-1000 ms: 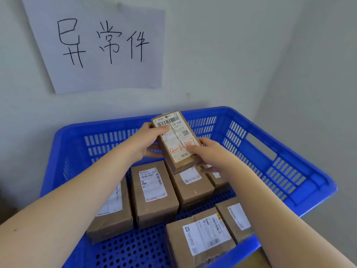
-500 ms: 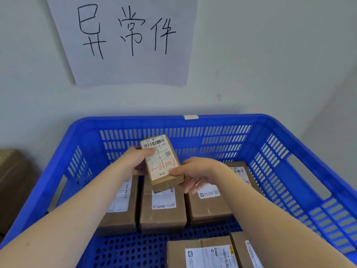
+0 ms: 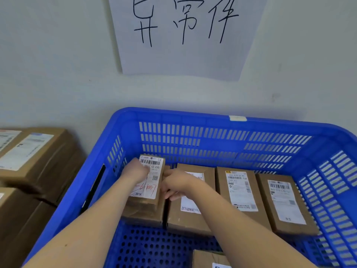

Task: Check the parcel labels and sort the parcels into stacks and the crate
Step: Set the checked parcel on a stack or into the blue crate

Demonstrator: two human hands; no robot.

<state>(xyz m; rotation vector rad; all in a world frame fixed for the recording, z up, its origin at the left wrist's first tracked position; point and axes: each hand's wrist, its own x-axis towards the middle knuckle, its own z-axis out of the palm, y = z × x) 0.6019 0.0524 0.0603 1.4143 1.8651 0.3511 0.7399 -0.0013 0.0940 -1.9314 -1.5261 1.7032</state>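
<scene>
A small brown parcel (image 3: 149,182) with a white label and red handwriting lies on top of another box at the back left of the blue crate (image 3: 193,117). My left hand (image 3: 135,170) grips its left edge over the label. My right hand (image 3: 173,182) holds its right edge, fingers curled under the side. Three more labelled brown parcels stand in a row to the right inside the crate: one (image 3: 190,209) partly under my right wrist, a second (image 3: 239,192), a third (image 3: 284,204).
A paper sign (image 3: 185,35) with handwritten characters hangs on the grey wall above the crate. Stacked brown boxes (image 3: 32,157) stand outside the crate on the left. Another parcel (image 3: 208,258) lies at the crate's front, cut by the frame's bottom edge.
Both hands carried the small parcel down and to the left, from mid-air above the crate onto the leftmost box in the back row. The view shifted left.
</scene>
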